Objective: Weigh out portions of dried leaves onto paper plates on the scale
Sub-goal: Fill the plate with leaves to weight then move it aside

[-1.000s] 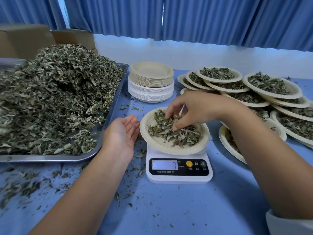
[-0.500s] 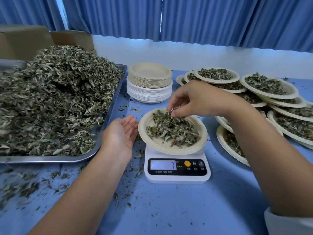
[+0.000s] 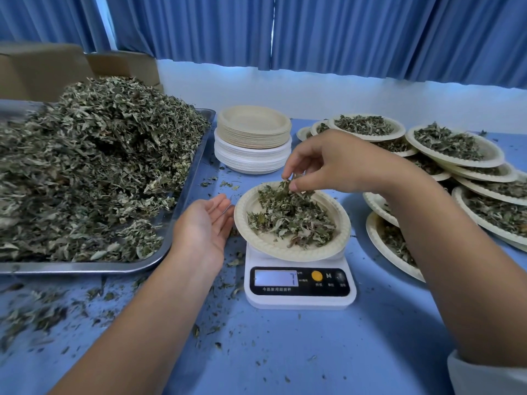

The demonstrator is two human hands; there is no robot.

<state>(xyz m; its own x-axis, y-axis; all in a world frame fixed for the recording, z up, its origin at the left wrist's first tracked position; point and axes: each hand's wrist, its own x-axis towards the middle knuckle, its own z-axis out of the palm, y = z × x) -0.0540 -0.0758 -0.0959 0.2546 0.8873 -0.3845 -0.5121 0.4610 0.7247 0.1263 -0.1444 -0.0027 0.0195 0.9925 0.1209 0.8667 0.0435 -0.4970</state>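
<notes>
The right hand [image 3: 333, 163] pinched a few dried leaves [image 3: 289, 185] between thumb and fingertips, knuckles up, fingers pointing down and to the left; the pinched bits hung downward over the far part of the paper plate [image 3: 258, 243], at the top of the portion [image 3: 293, 223] lying there; whether they still touched that portion could not be told. The portion lay as a loose heap across the plate, its longer run going from far left to near right; the plate sat on the white scale [image 3: 299, 302] and overhung it on both sides. The scale's long side ran left to right, and its display [image 3: 275, 277] faced the person and showed a 7.

The left hand [image 3: 205, 223] lay open and held nothing, palm up, fingers straight and pointing away from the person, just beside the plate's left rim; whether it touched the rim could not be told.

To the left stood a metal tray [image 3: 85, 270], its long side running away from the person, piled with a big heap of leaves [image 3: 85, 166]; beyond the scale stood a stack of empty plates [image 3: 253, 138]; to the right lay overlapping filled plates [image 3: 456, 149]; crumbs lay scattered on the blue table [image 3: 285, 352]; cardboard boxes [image 3: 42, 69] stood behind the tray, and blue curtains [image 3: 342, 32] hung at the back.
</notes>
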